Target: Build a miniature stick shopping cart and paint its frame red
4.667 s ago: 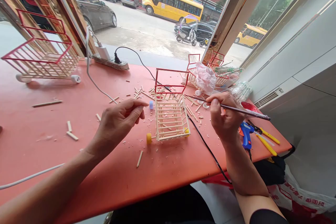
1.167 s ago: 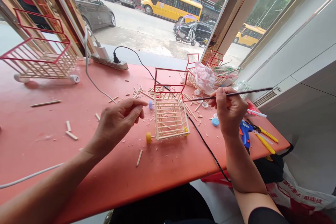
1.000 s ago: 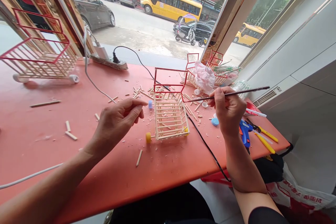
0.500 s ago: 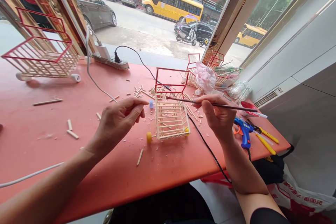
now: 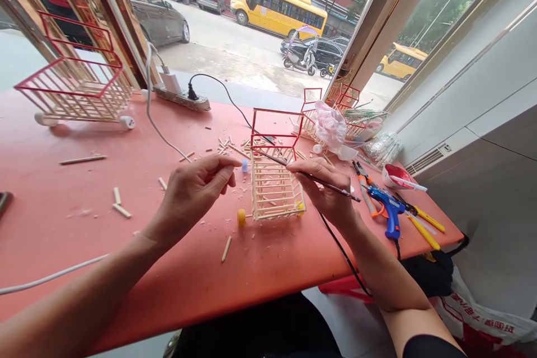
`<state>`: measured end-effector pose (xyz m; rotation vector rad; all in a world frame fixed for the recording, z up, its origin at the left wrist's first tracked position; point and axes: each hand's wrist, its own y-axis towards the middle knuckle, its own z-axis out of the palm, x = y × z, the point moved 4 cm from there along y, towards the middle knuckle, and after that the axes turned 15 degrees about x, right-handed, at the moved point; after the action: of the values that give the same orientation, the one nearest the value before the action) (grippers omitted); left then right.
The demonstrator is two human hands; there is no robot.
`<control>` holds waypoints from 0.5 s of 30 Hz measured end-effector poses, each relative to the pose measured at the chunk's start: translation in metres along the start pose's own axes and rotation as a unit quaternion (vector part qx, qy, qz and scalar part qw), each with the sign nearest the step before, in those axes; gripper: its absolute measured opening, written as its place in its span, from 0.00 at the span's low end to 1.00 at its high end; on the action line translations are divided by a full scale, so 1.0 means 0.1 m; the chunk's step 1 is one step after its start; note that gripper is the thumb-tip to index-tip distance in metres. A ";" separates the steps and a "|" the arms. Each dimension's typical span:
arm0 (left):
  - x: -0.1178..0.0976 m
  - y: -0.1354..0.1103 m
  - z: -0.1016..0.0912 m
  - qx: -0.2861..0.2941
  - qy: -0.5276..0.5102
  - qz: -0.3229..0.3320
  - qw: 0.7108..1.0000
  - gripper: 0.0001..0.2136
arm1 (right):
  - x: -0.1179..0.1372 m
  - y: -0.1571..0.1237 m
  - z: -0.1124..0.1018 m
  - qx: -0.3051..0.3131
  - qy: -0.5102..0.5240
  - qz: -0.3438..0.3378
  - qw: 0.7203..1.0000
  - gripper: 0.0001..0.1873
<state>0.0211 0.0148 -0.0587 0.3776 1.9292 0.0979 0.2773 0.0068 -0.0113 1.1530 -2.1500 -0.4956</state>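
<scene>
My right hand (image 5: pixel 323 179) pinches a thin dark paintbrush (image 5: pixel 268 156). The brush's far tip lies by the lower left part of the red handle frame (image 5: pixel 277 136) on a small wooden-stick shopping cart (image 5: pixel 274 190); I cannot tell whether it touches. The cart's basket is bare wood, with a yellow wheel (image 5: pixel 241 217) at the near left and a blue wheel (image 5: pixel 245 165) behind it. My left hand (image 5: pixel 199 193) is beside the cart's left side, fingers curled in with nothing visible in them. Its index fingertip is close to the blue wheel.
A cup of red paint (image 5: pixel 397 177), a blue glue gun (image 5: pixel 388 210) and pliers (image 5: pixel 423 218) are at the right. A red-rimmed cart (image 5: pixel 75 89) stands far left. Stick offcuts (image 5: pixel 226 145) scatter behind the middle cart. A power strip (image 5: pixel 182 98) sits by the window.
My right hand and the paintbrush have moved left, bringing the brush tip from inside the handle frame's span to its left side. The whole view has shifted slightly.
</scene>
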 end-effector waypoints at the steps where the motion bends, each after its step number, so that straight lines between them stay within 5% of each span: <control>1: 0.00 0.00 0.00 0.000 0.001 0.001 1.000 0.12 | 0.00 0.00 0.00 0.002 0.000 0.003 1.000 0.10; 15: 0.02 0.01 0.00 -0.002 0.005 -0.003 1.000 0.12 | 0.01 0.01 -0.01 0.008 -0.006 -0.004 1.000 0.11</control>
<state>0.0206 0.0162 -0.0603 0.3702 1.9397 0.0995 0.2767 0.0068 -0.0097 1.1717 -2.1635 -0.4899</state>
